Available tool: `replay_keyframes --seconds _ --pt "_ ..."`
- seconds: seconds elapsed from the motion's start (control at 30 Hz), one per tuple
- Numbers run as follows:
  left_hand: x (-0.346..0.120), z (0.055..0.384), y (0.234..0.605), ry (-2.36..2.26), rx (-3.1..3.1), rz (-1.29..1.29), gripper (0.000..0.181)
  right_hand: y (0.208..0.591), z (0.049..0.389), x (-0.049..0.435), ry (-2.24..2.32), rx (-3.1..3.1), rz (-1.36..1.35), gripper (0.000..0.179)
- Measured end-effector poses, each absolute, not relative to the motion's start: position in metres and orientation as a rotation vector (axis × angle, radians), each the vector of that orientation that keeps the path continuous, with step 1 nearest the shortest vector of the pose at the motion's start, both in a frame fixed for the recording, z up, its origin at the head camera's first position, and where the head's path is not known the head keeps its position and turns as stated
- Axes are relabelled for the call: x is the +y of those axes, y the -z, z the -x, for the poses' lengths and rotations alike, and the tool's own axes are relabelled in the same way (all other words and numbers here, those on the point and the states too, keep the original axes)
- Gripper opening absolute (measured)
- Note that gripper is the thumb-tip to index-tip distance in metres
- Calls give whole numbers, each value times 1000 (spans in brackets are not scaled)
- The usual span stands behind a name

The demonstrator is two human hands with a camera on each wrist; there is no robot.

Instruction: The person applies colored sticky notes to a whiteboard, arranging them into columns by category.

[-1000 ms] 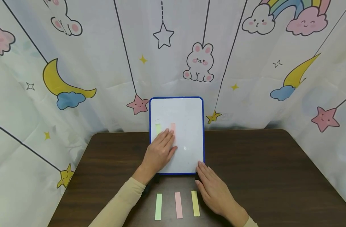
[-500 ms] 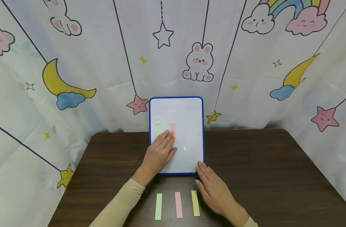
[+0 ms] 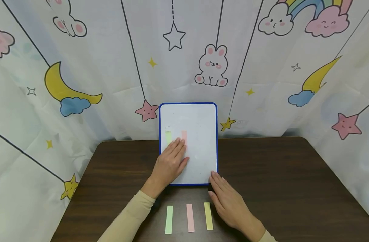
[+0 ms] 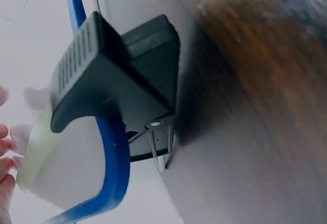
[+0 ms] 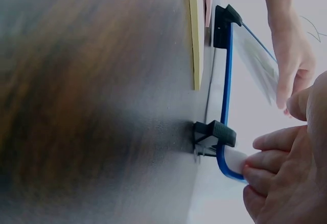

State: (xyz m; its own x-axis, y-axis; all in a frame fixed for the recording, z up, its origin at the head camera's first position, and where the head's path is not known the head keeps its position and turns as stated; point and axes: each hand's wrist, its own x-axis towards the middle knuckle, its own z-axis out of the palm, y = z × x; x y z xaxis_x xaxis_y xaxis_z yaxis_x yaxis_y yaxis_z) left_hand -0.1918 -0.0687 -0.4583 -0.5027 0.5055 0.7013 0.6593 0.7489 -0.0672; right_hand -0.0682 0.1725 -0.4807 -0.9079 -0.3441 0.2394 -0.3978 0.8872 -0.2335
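A small whiteboard [image 3: 199,124] with a blue frame leans upright at the middle of the table. My left hand [image 3: 167,164] lies on its lower left part, fingers extended and side by side. A pale green strip [image 3: 168,135] and a pink strip [image 3: 184,134] show above those fingers on the board; their lower ends are hidden. At the board's bottom right corner rests my right hand [image 3: 229,201], fingers straight, their tips at the blue edge. In the right wrist view, the fingers [image 5: 263,178] reach that rounded corner. Neither hand grips anything.
Black stand clips [image 4: 112,70] hold the board's lower edge. Nearer me, on the dark wooden table [image 3: 278,188], lie a green strip [image 3: 169,219], a pink strip [image 3: 190,217] and a yellow strip [image 3: 208,216] in a row. A printed curtain [image 3: 111,67] hangs behind.
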Motion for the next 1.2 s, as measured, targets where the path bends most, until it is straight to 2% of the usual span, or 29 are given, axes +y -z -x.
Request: replay_keyframes --seconds 0.5,0.97,1.2 --pt "-67 188 454 279 -2218 867 49 477 68 174 -449 -2906 -563 51" --pt "-67 168 455 335 -2219 919 59 477 68 176 -479 -2904 -551 51" --pt "-69 157 455 329 -2215 964 55 476 69 177 -496 -2888 -577 50"
